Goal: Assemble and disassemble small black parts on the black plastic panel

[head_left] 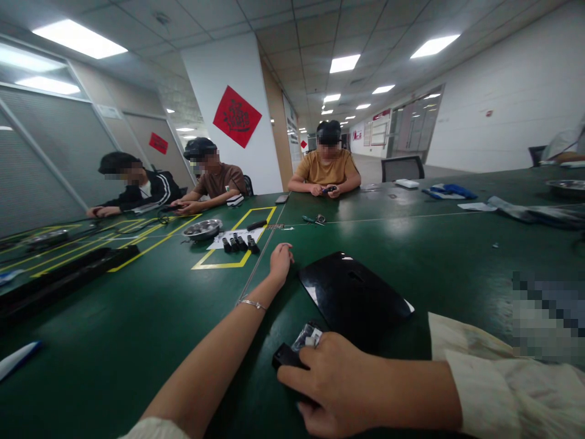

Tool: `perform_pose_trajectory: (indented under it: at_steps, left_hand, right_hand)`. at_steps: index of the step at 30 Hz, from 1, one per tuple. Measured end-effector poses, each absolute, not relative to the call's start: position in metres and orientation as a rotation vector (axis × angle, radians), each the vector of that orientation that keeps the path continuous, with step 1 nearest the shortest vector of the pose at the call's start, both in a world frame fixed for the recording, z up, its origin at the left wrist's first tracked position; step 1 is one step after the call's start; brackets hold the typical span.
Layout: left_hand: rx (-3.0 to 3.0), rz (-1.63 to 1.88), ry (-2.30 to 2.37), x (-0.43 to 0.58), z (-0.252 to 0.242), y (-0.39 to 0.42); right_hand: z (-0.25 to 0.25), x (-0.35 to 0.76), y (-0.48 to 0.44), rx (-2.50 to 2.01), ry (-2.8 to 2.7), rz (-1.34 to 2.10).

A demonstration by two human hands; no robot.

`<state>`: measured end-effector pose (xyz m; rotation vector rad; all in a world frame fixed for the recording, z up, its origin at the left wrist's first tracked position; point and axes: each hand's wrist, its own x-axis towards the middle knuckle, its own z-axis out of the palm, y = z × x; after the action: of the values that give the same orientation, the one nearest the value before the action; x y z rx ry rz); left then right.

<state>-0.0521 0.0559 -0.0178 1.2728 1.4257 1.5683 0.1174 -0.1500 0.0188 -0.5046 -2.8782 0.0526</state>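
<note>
My left hand is stretched far forward over the green table, fingers curled together, hanging just short of a row of small black parts on a white sheet. Whether anything is in its fingers is hidden. A thin bracelet circles its wrist. My right hand rests near me, closed round a small black part with a clear plastic piece. A glossy black plate lies flat just beyond that hand.
A metal bowl sits beside the yellow-taped rectangle. Long black bars lie at left. Three people sit across the table, one handling a small part. Scissors lie mid-table. Blue and white items are at the far right.
</note>
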Motion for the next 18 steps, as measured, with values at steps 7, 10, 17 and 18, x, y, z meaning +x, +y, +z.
perform_pose_trajectory:
  at_steps: [7,10,17,18]
  left_hand:
    - [1.277,1.568,1.434,-0.052,-0.017,0.055]
    - [1.288,1.554,1.448,-0.053,-0.019,0.057]
    - [1.314,1.549,1.455,-0.051,-0.020,0.056]
    - [1.319,1.547,1.460,-0.051,-0.020,0.056]
  right_hand:
    - [0.076,0.157,-0.063,-1.166,-2.327,-0.134]
    - [0.092,0.222,0.000,-1.623,-1.895,-0.414]
    - [0.032,0.393,0.061,-2.508,-1.059,-0.058]
    - [0.020,0.408,0.061,-2.583,-1.019,-0.007]
